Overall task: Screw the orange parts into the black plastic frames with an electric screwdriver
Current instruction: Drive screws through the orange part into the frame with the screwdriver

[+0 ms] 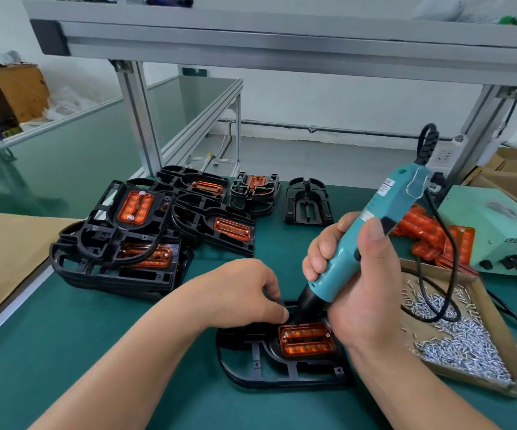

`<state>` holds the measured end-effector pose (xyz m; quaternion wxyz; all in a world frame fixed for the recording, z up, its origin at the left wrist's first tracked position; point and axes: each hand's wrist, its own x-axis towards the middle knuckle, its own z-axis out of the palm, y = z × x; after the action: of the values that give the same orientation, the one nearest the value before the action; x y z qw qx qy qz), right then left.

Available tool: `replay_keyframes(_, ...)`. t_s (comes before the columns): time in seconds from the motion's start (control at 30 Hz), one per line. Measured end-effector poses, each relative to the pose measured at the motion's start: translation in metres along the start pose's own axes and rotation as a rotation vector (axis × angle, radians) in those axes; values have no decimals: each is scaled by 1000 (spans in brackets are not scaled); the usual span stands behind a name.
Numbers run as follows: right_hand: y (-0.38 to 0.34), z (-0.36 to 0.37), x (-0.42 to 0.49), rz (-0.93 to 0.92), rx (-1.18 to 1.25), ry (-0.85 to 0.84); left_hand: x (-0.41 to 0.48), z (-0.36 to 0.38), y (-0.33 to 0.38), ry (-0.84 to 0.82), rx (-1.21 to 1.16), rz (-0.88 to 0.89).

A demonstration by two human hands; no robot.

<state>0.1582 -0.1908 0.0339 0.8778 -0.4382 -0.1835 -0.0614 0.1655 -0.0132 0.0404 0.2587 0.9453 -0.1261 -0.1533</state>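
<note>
Hands (241, 293) (359, 274) on screwdriver (378, 212), frame (251, 369), box (493, 221) marked LED

A single head-worn wide-angle camera looks forward and down, close over the green workbench (95, 321).

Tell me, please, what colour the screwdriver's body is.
The screwdriver is teal with a black nose; head view.

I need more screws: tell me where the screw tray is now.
In the head view, the cardboard screw tray lies on the green mat at the right, just right of the right hand and in front of the green power box.
</note>
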Motion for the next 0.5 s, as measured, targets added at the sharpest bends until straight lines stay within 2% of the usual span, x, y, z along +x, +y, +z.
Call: replay_keyframes(0.5,1,13,-1,-2,-138,-213,-4,-1,5,-27,-37,17)
